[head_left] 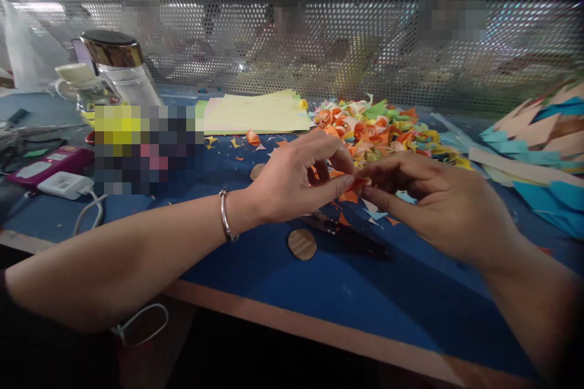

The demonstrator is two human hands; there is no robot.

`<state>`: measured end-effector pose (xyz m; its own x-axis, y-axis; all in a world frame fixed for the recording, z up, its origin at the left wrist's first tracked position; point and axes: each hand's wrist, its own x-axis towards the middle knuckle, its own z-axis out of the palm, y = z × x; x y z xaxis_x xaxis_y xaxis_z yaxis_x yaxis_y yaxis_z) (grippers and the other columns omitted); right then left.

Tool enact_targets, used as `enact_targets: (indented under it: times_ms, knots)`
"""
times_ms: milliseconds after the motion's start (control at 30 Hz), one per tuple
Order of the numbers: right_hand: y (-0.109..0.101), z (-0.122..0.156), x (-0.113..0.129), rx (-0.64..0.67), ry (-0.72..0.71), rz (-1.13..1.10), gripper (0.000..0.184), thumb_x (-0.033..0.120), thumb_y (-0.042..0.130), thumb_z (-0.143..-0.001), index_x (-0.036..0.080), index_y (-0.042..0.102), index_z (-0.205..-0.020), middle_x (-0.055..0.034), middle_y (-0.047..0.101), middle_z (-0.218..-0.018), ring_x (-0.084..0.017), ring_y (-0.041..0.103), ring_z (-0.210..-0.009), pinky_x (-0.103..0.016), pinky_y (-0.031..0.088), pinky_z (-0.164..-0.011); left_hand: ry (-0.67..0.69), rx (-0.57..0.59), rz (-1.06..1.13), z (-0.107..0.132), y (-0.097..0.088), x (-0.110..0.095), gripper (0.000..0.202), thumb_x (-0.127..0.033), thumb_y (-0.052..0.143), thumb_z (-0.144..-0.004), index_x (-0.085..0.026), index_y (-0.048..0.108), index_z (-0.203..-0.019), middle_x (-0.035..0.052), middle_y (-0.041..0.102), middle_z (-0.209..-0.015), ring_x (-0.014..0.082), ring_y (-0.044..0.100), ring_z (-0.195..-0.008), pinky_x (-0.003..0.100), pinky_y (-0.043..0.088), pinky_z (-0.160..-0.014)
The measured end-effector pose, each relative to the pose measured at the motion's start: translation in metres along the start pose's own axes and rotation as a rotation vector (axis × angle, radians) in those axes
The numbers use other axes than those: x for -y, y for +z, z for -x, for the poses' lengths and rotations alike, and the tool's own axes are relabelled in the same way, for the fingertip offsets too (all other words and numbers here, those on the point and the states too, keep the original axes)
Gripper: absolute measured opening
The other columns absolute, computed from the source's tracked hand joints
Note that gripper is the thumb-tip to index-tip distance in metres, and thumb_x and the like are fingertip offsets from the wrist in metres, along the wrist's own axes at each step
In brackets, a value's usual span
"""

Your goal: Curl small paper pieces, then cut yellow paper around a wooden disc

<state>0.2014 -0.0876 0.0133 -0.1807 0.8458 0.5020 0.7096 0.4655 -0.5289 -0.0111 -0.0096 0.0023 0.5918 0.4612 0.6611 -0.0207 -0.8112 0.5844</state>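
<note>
My left hand point(296, 179) and my right hand point(433, 200) meet over the blue table top point(319, 292). Both pinch one small orange paper piece point(358, 183) between thumb and fingertips. A silver bangle point(225, 216) sits on my left wrist. Just behind the hands lies a heap of folded paper bits point(378, 127) in orange, green and yellow. Loose orange and pale blue scraps point(349, 197) lie under the fingers. A round brown disc point(302, 244) rests on the table near my left wrist.
A stack of pale yellow sheets point(255, 112) lies at the back. A clear jar with a dark lid point(119, 67) stands back left, near a pink phone point(50, 165) and white charger point(66, 185). Blue and tan paper strips point(538, 152) are piled right. A perforated metal screen point(319, 18) closes the back.
</note>
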Motion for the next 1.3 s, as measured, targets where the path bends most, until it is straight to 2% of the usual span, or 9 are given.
enact_targets:
  times_ms: [133,400,633,1133,1300]
  knots:
    - [-0.0002,0.0002,0.0001,-0.001,-0.023,0.014,0.01,0.032,0.068,-0.089,0.026,0.073,-0.093,0.0004,0.072,-0.08,-0.012,0.064,-0.06,-0.024,0.055,-0.055,0.064,0.037,-0.085,0.0004,-0.0012,-0.0031,0.005,-0.021,0.067,-0.092,-0.017,0.069,-0.093,0.0037,0.066,-0.089,0.0143,0.064,-0.085,0.025,0.055,-0.068]
    - [0.0006,0.0001,-0.0015,0.005,-0.032,0.043,0.01,0.033,0.067,-0.09,0.027,0.074,-0.095,0.0009,0.072,-0.079,-0.012,0.062,-0.059,-0.026,0.054,-0.054,0.031,0.061,-0.111,0.0003,-0.0027,-0.0052,0.005,-0.019,0.069,-0.089,-0.018,0.07,-0.093,0.0037,0.066,-0.089,0.0156,0.065,-0.088,0.029,0.055,-0.076]
    - [0.0005,0.0,-0.0023,0.015,-0.04,0.036,0.01,0.034,0.067,-0.091,0.027,0.074,-0.095,0.0016,0.071,-0.078,-0.012,0.061,-0.057,-0.025,0.053,-0.053,0.035,0.052,-0.078,0.0009,-0.002,-0.0039,0.007,-0.016,0.07,-0.088,-0.016,0.07,-0.095,0.0033,0.064,-0.088,0.0127,0.064,-0.082,0.024,0.055,-0.064]
    - [-0.0002,0.0006,-0.0027,-0.01,-0.055,0.016,0.009,0.03,0.068,-0.09,0.029,0.074,-0.097,0.0027,0.07,-0.077,-0.011,0.062,-0.057,-0.023,0.054,-0.053,-0.02,0.049,-0.07,-0.0005,-0.0029,-0.0035,0.009,-0.02,0.073,-0.088,-0.017,0.073,-0.096,0.0034,0.067,-0.089,0.0119,0.066,-0.081,0.022,0.056,-0.061]
    - [0.0008,-0.0007,-0.001,-0.003,-0.034,0.016,0.011,0.034,0.067,-0.09,0.028,0.074,-0.096,0.0012,0.071,-0.077,-0.012,0.062,-0.057,-0.025,0.054,-0.053,-0.024,0.068,-0.055,-0.0002,-0.003,-0.0026,0.006,-0.02,0.072,-0.089,-0.017,0.07,-0.093,0.0023,0.066,-0.088,0.0095,0.064,-0.076,0.021,0.056,-0.062]
